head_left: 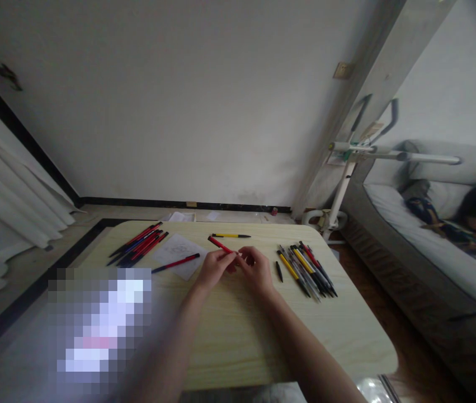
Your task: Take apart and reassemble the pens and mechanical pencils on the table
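My left hand pinches a red pen that points away to the upper left, above the light wooden table. My right hand is closed at the pen's near end, fingertips meeting those of the left hand. A small black pen part lies just right of my right hand. A yellow pen lies beyond the hands.
A bundle of red and blue pens lies at the far left, beside a sheet of paper with a red pen on it. Several mixed pens lie at the right. A person lies on a grey sofa at right.
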`<move>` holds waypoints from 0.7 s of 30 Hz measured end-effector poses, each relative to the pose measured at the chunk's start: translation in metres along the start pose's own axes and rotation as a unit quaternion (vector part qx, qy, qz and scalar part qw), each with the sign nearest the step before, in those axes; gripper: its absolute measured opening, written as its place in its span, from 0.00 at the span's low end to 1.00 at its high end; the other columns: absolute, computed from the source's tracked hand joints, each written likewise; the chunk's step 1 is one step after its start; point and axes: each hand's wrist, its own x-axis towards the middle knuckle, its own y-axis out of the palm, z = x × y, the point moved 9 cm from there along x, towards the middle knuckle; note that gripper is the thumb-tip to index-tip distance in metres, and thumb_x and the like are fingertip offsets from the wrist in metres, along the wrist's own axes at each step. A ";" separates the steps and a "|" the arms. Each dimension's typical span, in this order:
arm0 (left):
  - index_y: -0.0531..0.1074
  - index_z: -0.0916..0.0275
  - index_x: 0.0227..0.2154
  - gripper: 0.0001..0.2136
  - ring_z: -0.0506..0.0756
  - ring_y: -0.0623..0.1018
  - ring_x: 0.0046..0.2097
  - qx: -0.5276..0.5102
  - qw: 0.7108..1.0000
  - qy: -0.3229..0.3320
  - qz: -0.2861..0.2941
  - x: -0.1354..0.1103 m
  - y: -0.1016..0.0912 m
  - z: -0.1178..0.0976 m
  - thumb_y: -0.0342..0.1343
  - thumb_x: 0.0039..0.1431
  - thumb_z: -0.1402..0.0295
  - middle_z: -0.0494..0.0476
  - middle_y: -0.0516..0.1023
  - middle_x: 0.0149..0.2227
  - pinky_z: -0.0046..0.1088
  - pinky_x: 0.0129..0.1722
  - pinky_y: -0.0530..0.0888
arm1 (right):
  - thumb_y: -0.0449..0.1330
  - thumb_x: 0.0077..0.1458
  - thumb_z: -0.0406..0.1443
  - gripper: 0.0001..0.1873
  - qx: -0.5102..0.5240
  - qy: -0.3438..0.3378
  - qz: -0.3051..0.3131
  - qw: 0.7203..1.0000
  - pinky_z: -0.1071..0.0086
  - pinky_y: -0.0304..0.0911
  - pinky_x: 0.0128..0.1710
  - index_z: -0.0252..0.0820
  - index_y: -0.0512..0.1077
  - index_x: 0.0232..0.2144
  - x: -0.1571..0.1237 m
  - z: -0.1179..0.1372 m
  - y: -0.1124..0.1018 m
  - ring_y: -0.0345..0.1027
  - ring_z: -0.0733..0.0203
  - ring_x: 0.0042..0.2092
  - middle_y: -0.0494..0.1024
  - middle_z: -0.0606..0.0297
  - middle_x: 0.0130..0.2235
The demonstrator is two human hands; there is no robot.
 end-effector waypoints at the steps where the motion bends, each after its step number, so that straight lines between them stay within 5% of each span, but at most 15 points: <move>1: 0.73 0.68 0.25 0.13 0.51 0.72 0.24 -0.006 1.000 -0.008 -0.002 0.000 0.000 0.003 0.55 0.46 0.60 0.57 0.74 0.22 0.25 0.24 0.67 | 0.55 0.49 0.40 0.10 -0.008 -0.015 0.005 1.000 0.75 0.56 0.22 0.40 0.71 0.31 0.000 0.004 0.000 0.57 0.68 0.23 0.69 0.67 0.24; 21: 0.70 0.67 0.23 0.09 0.46 0.68 0.23 -0.215 0.972 -0.097 0.000 -0.001 0.004 0.019 0.58 0.44 0.65 0.52 0.71 0.22 0.22 0.22 0.64 | 0.52 0.53 0.37 0.12 -0.103 -0.105 0.049 0.988 0.74 0.60 0.30 0.46 0.73 0.38 -0.004 0.020 0.005 0.64 0.65 0.29 0.70 0.62 0.30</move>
